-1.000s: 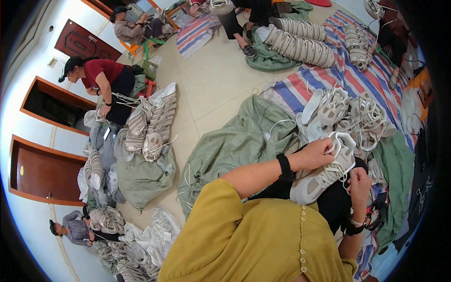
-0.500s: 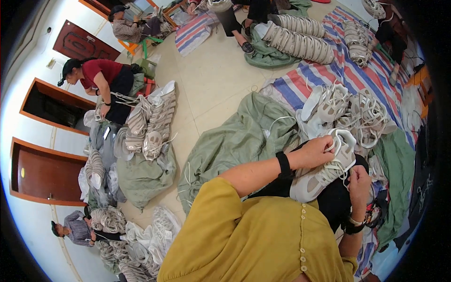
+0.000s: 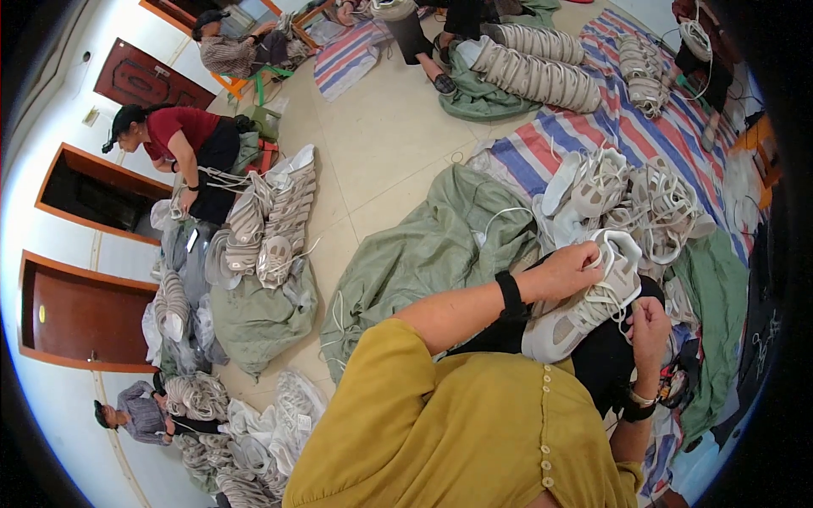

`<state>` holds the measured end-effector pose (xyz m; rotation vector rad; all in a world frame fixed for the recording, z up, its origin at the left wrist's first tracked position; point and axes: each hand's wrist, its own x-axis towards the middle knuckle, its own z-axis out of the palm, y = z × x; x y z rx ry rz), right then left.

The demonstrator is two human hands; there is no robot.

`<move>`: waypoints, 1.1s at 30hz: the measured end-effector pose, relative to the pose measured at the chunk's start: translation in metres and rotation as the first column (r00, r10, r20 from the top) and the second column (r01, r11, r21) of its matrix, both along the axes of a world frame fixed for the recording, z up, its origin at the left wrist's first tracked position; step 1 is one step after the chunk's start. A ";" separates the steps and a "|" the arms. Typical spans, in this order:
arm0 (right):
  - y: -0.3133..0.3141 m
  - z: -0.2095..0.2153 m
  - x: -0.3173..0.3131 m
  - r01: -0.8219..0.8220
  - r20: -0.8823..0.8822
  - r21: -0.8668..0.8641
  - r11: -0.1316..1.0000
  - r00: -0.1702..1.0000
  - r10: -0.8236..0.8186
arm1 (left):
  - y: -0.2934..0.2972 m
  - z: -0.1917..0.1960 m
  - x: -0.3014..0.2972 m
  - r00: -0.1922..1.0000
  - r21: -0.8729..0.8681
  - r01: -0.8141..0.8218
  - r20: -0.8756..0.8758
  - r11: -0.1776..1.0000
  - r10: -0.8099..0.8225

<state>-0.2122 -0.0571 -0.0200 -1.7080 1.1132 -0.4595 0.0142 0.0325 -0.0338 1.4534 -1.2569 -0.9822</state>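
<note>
A beige and white sneaker (image 3: 555, 333) rests across my dark-trousered lap, its toe toward me and its opening away. My left hand (image 3: 566, 273) is closed in a pinch at the upper lacing beside the tongue; its fingertips seem to hold the shoelace (image 3: 603, 298). To the right of the sneaker, my right hand (image 3: 649, 328) has thumb and forefinger pressed together at the lace's side. The lace end in it is too small to see clearly. Just beyond the sneaker lie more loose laced sneakers (image 3: 600, 188) in a pile.
A green cloth sack (image 3: 432, 233) spreads on the floor to my left. Striped sheeting (image 3: 542, 157) lies beyond, with rows of nested shoes (image 3: 538, 74). At the left, a person in red (image 3: 174, 131) bends over stacked shoes (image 3: 292, 199). Another green cloth (image 3: 716, 296) lies at right.
My hands have shifted only slightly, with the right fingers a little higher beside the sneaker. At the far upper right, a co-worker's shoe has moved down and to the right.
</note>
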 end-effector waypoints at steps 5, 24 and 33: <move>-0.003 0.000 -0.003 -0.039 0.014 0.080 0.996 0.999 0.038 | -0.001 -0.002 0.001 1.000 0.013 0.008 0.022 1.000 -0.009; -0.011 -0.002 -0.009 0.035 0.221 0.231 0.972 0.971 -0.088 | -0.032 0.025 -0.013 0.933 -0.253 -0.078 0.323 0.964 0.161; -0.010 -0.007 -0.025 -0.046 0.431 0.295 0.954 0.898 -0.089 | -0.090 0.058 -0.050 0.743 0.115 0.299 0.594 0.947 -0.307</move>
